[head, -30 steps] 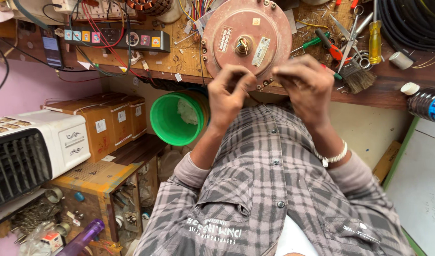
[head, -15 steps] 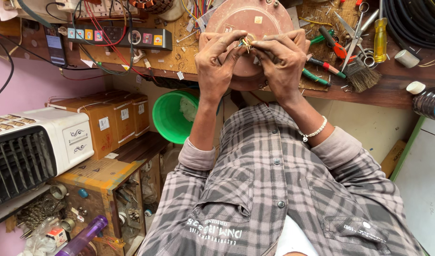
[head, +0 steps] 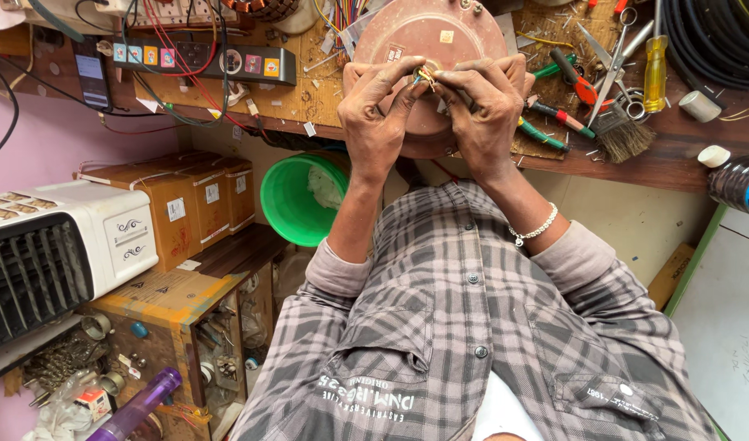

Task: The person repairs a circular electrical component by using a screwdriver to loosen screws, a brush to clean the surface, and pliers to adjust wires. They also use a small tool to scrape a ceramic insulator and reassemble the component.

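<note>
Cooler: a white air cooler stands at the far left, well apart from the work.
Boxes: yellow cardboard boxes sit under the table edge, beside a green bucket.
Power strip: a black socket strip lies on the table, with red and black leads running over it.
Left hand: the left hand rests against the motor housing, its fingers narrowed to a pinch on the wires.
Wires: thin coloured wires stick up at the centre of the housing, held between both hands.
Motor housing: a round reddish-brown motor housing sits on the table, straight in front of the person.
Right hand: the right hand is pinched shut on the same wires from the other side; a bead bracelet circles the wrist.
Tools: green-handled pliers, scissors, a yellow screwdriver and a brush lie just right of the housing.
Risk: in my judgement, a hard twist could snap a thin strand, and bare ends left touching could short; an elbow could also knock the nearby tools off the table.
</note>
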